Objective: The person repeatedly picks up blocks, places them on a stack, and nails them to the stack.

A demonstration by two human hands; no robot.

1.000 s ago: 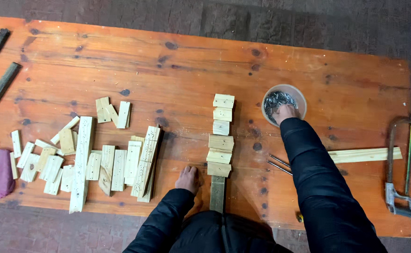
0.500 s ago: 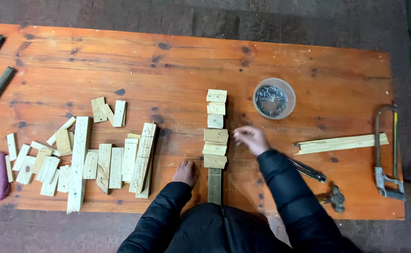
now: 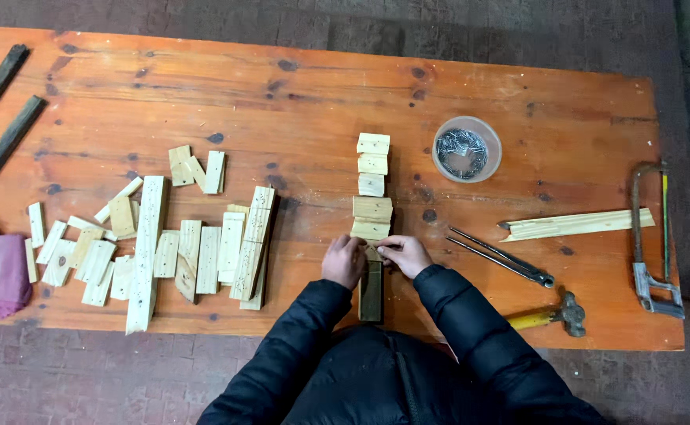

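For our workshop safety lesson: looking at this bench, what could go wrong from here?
1. Both hands, left and right, pinch one small block; the loose blocks lined up above it could be knocked askew.
2. The hammer lies near the table edge beside the right sleeve, so it might be swept off.
3. The open tub of nails could spill if bumped.

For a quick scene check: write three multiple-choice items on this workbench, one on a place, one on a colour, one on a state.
1. Where is the round container of nails?
A. Right of the row of small wooden blocks
B. On the purple cloth
C. Under the hacksaw

2. What colour is the cloth at the table's left end?
A. Green
B. Purple
C. White

3. What are the two hands doing?
A. Holding the hammer
B. Resting apart at the table ends
C. Meeting at the row's near end

Answers: A, the container sits right of the row; B, it is purple; C, the left hand and right hand touch a block there.
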